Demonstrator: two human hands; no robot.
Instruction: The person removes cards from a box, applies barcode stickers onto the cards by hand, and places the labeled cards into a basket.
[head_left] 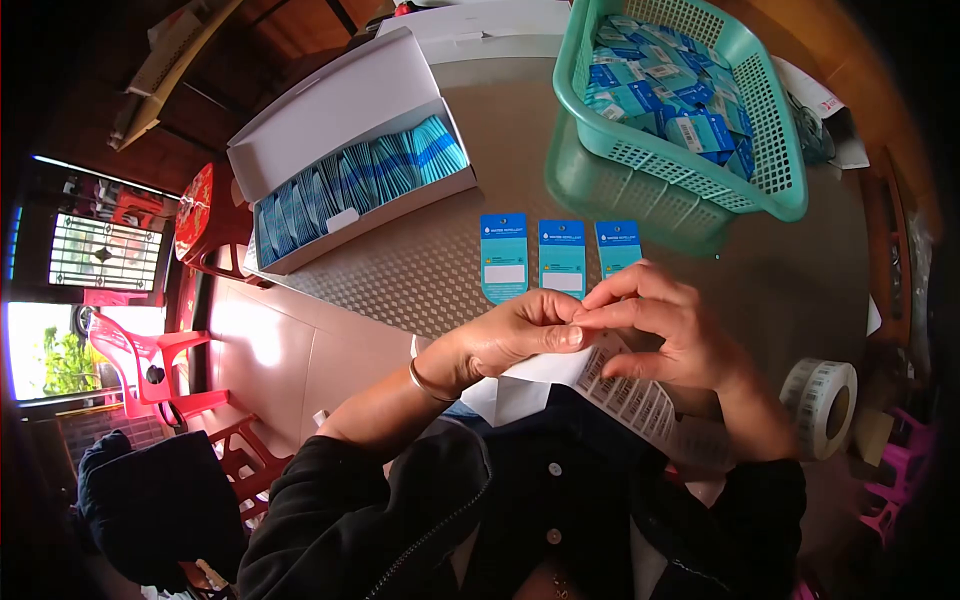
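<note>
My left hand (530,335) is closed, its thumb and fingers pinching the upper edge of a strip of barcode labels (640,405) on white backing. Its pale backing paper (510,398) hangs folded below that hand. The fingertips of my right hand (655,325) meet my left thumb at the strip's edge, and its thumb is bent over the printed labels. Whatever small piece lies between those fingertips is hidden. Just beyond my hands, three blue and teal hang tags, the left tag (503,255), the middle tag (562,258) and the partly covered right tag (618,243), lie in a row.
A white box (375,222) with its lid up holds rows of blue tags at the far left. The green basket (680,160) at the far right is full of loose tags with barcodes. A label roll (828,408) stands at the right edge of the table (430,290).
</note>
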